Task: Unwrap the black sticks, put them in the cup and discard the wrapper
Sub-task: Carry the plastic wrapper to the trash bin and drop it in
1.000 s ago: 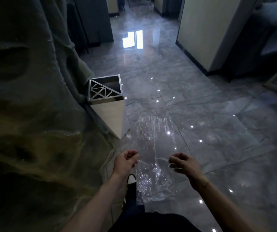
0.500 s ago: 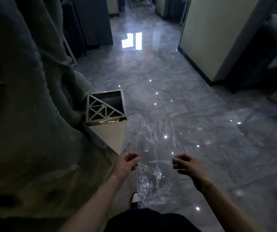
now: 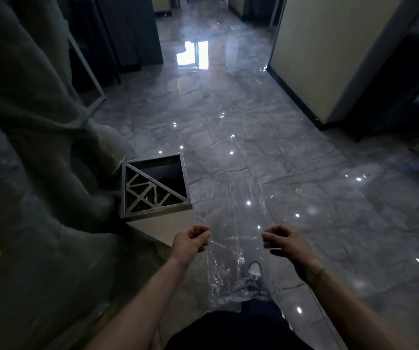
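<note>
- Glossy grey floor (image 3: 304, 152) tiles fill a dim corridor, with a draped shape on the person's left.
- Left hand (image 3: 190, 239) is pinched shut on the near-left edge of the wrapper (image 3: 233, 213); right hand (image 3: 283, 239) is pinched on its right edge.
- Between the hands the clear wrapper is stretched flat, its long axis running from six to twelve o'clock, its crumpled tail hanging down over a shoe (image 3: 254, 267).
- A square bin (image 3: 154, 186) stands at about eleven o'clock from the left hand, nearer that hand; its open half is at the far right.
- No sticks or cup are visible.
</note>
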A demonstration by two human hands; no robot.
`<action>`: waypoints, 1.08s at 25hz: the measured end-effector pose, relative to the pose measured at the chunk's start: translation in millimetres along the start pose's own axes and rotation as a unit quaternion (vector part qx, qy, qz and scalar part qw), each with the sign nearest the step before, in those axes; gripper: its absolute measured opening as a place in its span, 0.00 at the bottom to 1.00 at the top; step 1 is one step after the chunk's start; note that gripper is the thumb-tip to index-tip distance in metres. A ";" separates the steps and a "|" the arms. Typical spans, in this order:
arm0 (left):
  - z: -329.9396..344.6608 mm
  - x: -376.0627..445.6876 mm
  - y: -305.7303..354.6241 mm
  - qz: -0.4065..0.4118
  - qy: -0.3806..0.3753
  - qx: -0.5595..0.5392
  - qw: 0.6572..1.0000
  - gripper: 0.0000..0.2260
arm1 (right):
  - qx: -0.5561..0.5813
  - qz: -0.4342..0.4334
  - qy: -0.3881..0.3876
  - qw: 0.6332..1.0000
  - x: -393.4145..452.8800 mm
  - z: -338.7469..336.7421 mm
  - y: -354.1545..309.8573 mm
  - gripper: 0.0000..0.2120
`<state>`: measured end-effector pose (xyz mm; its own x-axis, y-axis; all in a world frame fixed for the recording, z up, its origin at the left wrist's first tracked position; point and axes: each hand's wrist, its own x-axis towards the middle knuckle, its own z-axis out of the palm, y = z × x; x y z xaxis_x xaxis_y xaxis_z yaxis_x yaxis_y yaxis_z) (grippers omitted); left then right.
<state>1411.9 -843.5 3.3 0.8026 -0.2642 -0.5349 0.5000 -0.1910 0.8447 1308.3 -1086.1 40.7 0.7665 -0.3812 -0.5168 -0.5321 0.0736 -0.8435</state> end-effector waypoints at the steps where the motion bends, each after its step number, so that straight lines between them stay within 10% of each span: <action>1: 3.3 9.6 5.6 0.001 0.003 0.003 1.000 0.04 | -0.004 0.002 -0.002 1.000 12.7 -2.8 -4.5 0.06; 27: 79.3 202.9 131.0 -0.038 0.226 -0.110 0.967 0.04 | -0.131 -0.024 -0.166 0.977 323.9 -30.5 -189.9 0.05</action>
<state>1614.4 -997.1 3.8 0.7958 0.1928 -0.5741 0.5809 0.0252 0.8136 1646.7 -1251.7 37.9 0.8446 -0.0560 -0.5325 -0.5325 -0.1925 -0.8243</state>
